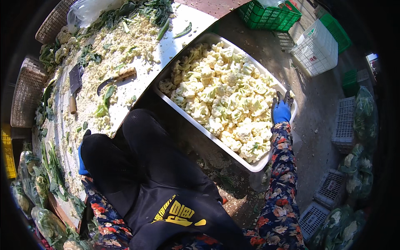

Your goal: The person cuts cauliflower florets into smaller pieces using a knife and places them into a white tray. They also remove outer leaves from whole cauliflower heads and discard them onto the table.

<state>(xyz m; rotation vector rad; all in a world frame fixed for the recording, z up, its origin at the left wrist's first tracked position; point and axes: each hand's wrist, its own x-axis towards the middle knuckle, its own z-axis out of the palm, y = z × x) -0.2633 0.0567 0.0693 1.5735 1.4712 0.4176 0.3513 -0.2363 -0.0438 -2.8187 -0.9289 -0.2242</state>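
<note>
A large white plastic tub (187, 118) heaped with cut cauliflower florets (225, 93) stands beside the work table. My right hand (282, 107), in a blue glove with dark fingers, lies at the tub's right end. Its fingers are spread over the edge of the heap. Only a strip of my left hand (83, 159), also gloved, shows beside my knee at the table's edge; the knee hides the rest. On the table lie a cleaver (75, 82) with a wooden handle and a curved knife (117, 78), both apart from my hands.
Cauliflower crumbs and leaves cover much of the white table (173, 40). Woven baskets (28, 90) line its far side. Green crates (268, 15), a white crate (317, 47) and grey crates (343, 118) stand on the floor. Bagged cauliflowers (359, 168) lie at the right.
</note>
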